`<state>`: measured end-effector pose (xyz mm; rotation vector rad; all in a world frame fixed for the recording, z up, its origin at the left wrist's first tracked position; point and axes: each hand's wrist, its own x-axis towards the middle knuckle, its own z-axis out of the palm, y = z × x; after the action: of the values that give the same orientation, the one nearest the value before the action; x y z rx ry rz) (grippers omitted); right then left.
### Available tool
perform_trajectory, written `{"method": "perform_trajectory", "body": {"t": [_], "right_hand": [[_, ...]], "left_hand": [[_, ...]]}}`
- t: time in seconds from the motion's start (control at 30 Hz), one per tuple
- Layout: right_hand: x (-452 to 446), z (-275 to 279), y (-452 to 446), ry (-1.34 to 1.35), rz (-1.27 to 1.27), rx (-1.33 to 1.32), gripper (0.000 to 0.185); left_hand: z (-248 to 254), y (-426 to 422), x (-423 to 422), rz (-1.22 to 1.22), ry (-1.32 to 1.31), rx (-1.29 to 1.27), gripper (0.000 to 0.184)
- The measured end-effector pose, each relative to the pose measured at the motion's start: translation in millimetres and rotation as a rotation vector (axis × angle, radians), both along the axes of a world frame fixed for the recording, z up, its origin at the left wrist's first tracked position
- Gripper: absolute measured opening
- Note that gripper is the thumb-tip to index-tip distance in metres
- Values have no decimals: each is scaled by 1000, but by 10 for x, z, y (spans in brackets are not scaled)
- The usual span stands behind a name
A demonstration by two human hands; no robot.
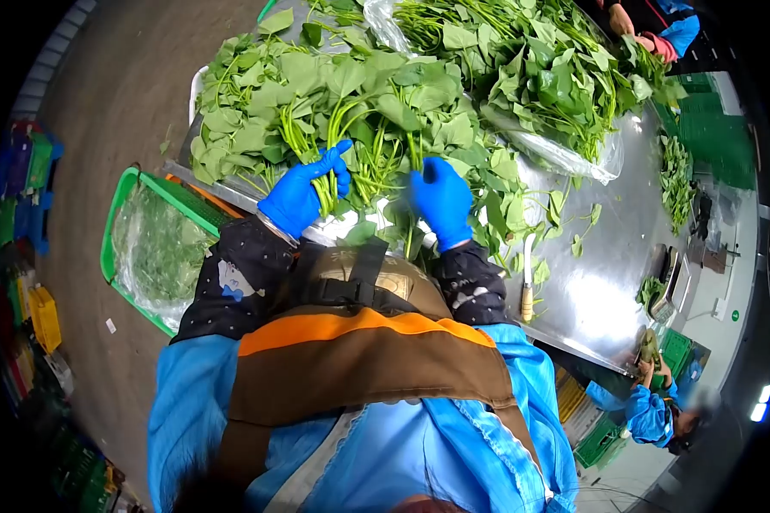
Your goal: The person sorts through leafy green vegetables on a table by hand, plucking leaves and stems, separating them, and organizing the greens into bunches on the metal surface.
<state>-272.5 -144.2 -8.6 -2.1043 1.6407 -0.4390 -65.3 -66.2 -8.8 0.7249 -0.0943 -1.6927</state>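
My left hand [299, 195], in a blue glove, is closed around a bunch of leafy green stems [327, 137] whose leaves spread away from me. My right hand [442, 203], gloved in blue too and slightly blurred, has its fingers closed on a leafy green stem [415, 152]. Both hands are over the near edge of a big heap of leafy greens [257, 94]. To the right of my right hand, a knife with a wooden handle [527, 301] lies on the metal table [586, 286], its blade pointing away from me.
A clear plastic bag of greens [565, 154] lies at the back right. On the left stands a green crate [121, 256] lined with plastic. Another person's hands [633, 30] handle greens at the top right. Further off at lower right is a person in blue [650, 415].
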Motion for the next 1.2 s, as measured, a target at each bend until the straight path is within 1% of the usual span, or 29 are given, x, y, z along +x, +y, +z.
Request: {"method": "perform_trajectory", "body": {"t": [0.03, 0.07, 0.1, 0.13, 0.17, 0.2, 0.27, 0.33, 0.37, 0.4, 0.43, 0.5, 0.57, 0.63, 0.7, 0.77, 0.8, 0.83, 0.87, 0.93, 0.97, 1.0, 1.07, 1.1, 1.13, 1.17, 1.2], "right_hand": [[-63, 3, -25, -175, -15, 57, 30], [-127, 38, -17, -413, -33, 159, 32], [-193, 41, -15, -614, -39, 294, 29], [-214, 94, 3, -813, -47, 428, 26], [-241, 171, 29, -918, -86, 552, 20], [-242, 241, 66, -947, -88, 524, 21], [-214, 326, 160, -1005, -93, 471, 21], [-208, 296, 249, -908, -43, 394, 19], [-211, 271, 278, -791, 34, 282, 19], [-214, 262, 310, -670, 106, 173, 20], [-204, 274, 336, -661, 103, 192, 21], [-203, 322, 331, -613, 207, 188, 19], [-202, 331, 335, -613, 289, 158, 19], [-327, 335, 311, -696, 235, 265, 19], [-444, 331, 322, -778, 135, 319, 19], [-452, 293, 357, -737, 232, 355, 19], [-448, 282, 374, -714, 277, 370, 19], [-429, 259, 394, -760, 306, 403, 20], [-487, 276, 393, -827, 185, 455, 22], [-752, 344, 348, -959, -65, 556, 26], [-990, 264, 213, -1527, -59, 496, 31], [-1222, 188, 77, -2090, -45, 398, 36], [-1352, 467, 51, -2264, -281, 583, 45], [-1320, 407, 99, -2058, -278, 632, 47], [-1106, 514, 197, -1778, -340, 651, 45], [-971, 478, 200, -1425, -156, 703, 40], [-693, 479, 247, -1162, -83, 556, 33]], "left_hand": [[33, -15, -14, 23, 30, -18, 28], [77, -33, -24, 47, 59, -36, 28], [151, -103, -29, 105, 16, -63, 26], [397, -197, -129, 270, -125, 57, 25], [360, -268, -162, 236, -261, 11, 25], [359, -346, -201, 202, -396, -38, 25], [406, -381, -409, 129, -539, 38, 25], [385, -438, -486, -87, -614, 20, 27], [242, -481, -496, -151, -674, 40, 28], [250, -486, -526, -161, -634, 27, 27], [269, -494, -551, -171, -592, 14, 26], [295, -508, -579, -227, -476, 37, 25], [266, -513, -587, -277, -582, 87, 26], [152, -551, -593, -289, -724, 137, 30], [123, -595, -626, -341, -737, 134, 32], [129, -623, -723, -408, -706, 125, 34], [86, -646, -768, -414, -754, 96, 34], [57, -659, -807, -427, -686, 156, 31], [40, -673, -835, -438, -620, 215, 28], [-114, -656, -752, -446, -552, 89, 27], [-81, -637, -707, -395, -554, 57, 24], [143, -570, -684, -347, -553, 103, 20], [307, -498, -671, -241, -457, 35, 18], [383, -468, -675, -217, -405, 55, 16], [406, -455, -686, -236, -430, 51, 16], [419, -442, -701, -253, -456, 48, 17], [446, -432, -711, -268, -484, 45, 17]]}}
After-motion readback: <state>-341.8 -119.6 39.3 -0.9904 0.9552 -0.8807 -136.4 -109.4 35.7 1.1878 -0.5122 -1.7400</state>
